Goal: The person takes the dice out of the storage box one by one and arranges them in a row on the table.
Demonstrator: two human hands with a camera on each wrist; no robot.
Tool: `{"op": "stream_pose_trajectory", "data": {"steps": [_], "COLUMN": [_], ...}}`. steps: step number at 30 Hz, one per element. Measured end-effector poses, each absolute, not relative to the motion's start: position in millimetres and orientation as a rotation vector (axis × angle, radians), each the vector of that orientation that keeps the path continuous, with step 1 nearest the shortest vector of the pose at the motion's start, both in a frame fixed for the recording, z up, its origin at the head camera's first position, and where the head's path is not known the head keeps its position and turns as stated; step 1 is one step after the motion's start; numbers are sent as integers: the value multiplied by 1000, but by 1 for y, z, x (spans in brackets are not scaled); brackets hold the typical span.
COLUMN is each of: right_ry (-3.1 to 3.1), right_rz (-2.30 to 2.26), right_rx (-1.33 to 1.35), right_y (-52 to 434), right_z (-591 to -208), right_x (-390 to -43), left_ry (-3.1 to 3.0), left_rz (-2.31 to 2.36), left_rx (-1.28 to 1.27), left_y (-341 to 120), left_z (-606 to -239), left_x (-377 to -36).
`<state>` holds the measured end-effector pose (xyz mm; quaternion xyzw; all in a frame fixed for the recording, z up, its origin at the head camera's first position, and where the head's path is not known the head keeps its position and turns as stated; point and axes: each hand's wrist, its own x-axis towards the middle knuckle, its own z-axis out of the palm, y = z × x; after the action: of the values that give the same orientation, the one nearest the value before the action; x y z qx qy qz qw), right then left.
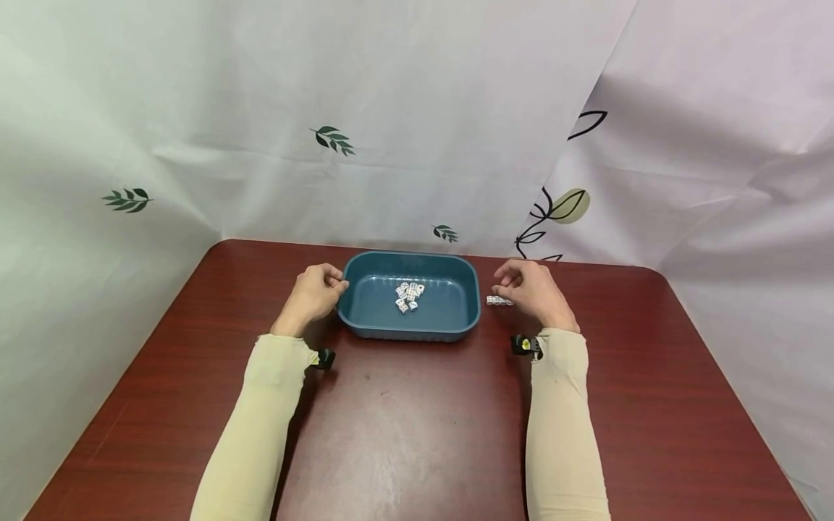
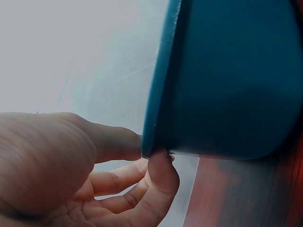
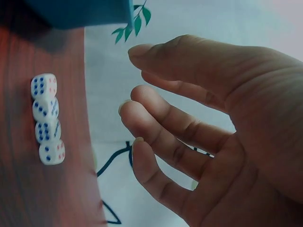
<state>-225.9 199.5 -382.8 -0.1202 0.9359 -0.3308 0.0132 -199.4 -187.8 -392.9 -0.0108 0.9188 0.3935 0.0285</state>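
A blue rectangular plastic tray (image 1: pixel 410 334) stands toward the back of the table, with a small pile of white dice (image 1: pixel 410 294) near the middle of its floor. My left hand (image 1: pixel 314 293) pinches the tray's left rim between thumb and finger, as the left wrist view shows from close up. Just right of the tray, several white dice (image 3: pixel 46 130) with blue and red dots lie side by side in a row. Beside and above that row is my right hand (image 1: pixel 531 289), its fingers loosely bent and apart with nothing between them.
The dark red wooden table (image 1: pixel 391 434) runs back to a white cloth backdrop (image 1: pixel 417 145) printed with leaves. Both forearms, in cream sleeves, lie either side of the table's middle, each with a small black wrist camera (image 1: pixel 524 345).
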Motion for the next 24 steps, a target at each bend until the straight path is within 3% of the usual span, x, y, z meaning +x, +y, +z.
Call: {"op": "stream_pose_trajectory", "data": {"steps": [24], "right_ry": [2896], "right_rz": [-1049], "right_rx": [-608], "right_y": [149], "right_z": [-376], "right_x": [-224], "left_ry": [2811], "left_rz": [1230], "left_rx": [-46], "left_y": [-187], "left_z": [-393], "left_x": [-200]}}
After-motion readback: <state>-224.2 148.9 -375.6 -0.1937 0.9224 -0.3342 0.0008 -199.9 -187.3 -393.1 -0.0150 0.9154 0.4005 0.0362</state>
